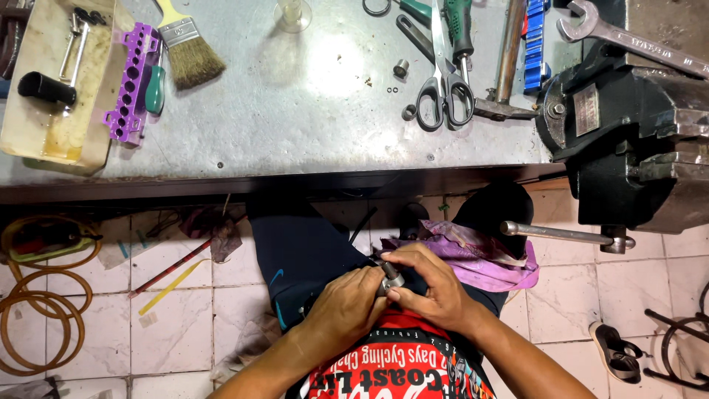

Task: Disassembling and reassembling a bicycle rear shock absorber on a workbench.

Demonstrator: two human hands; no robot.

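A small grey metal cylinder (391, 278) sits low in the view, over the person's lap, pinched between both hands. The left hand (346, 307) wraps it from below; the right hand (428, 284) closes on it from above, fingers touching. A purple rag (480, 255) lies just behind. Farther up, scissors (444, 85) and a brush (188, 48) rest on the table (295, 111), with a black vise (628, 133) at its right end.

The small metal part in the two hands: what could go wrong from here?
The metal part is pinched between the left hand and right hand over the lap, not the bench. If it slips, it may fall to the tiled floor among hoses and rags.
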